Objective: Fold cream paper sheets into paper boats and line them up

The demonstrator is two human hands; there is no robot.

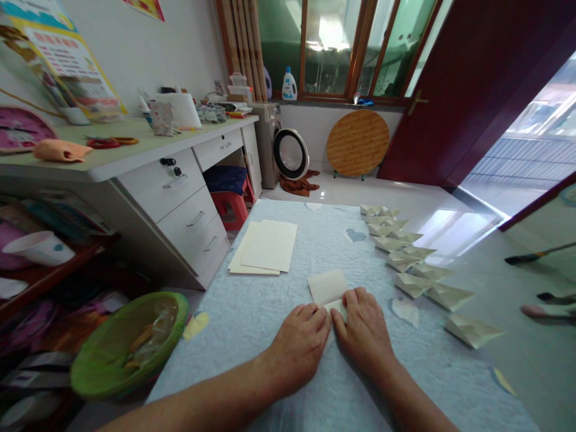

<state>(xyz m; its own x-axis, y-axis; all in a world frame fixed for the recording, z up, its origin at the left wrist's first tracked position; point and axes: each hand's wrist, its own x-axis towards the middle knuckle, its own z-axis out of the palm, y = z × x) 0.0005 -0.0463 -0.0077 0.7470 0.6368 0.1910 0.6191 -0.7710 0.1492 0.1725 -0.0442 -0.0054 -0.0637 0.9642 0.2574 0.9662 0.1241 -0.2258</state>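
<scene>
A partly folded cream sheet of paper (328, 286) lies on the blue quilted cloth, one flap standing up a little at the far side. My left hand (302, 341) presses on its near left part, fingers bent together over the edge. On the near right part rests my right hand (363, 327), its fingers curled and thumb pressed to the paper near the left fingertips. The near edge of the sheet is hidden under both hands. Beyond my left hand lies a stack of flat cream sheets (270, 246). Folded paper boats (472, 330) stand in rows to the right.
The cloth-covered table (216, 366) fills the foreground. A green basket (175, 306) sits by its left edge. On the left stands a white desk (171, 180) with drawers. A red stool (234, 204), a washing machine (267, 144) and a round wooden tabletop (357, 143) are farther back.
</scene>
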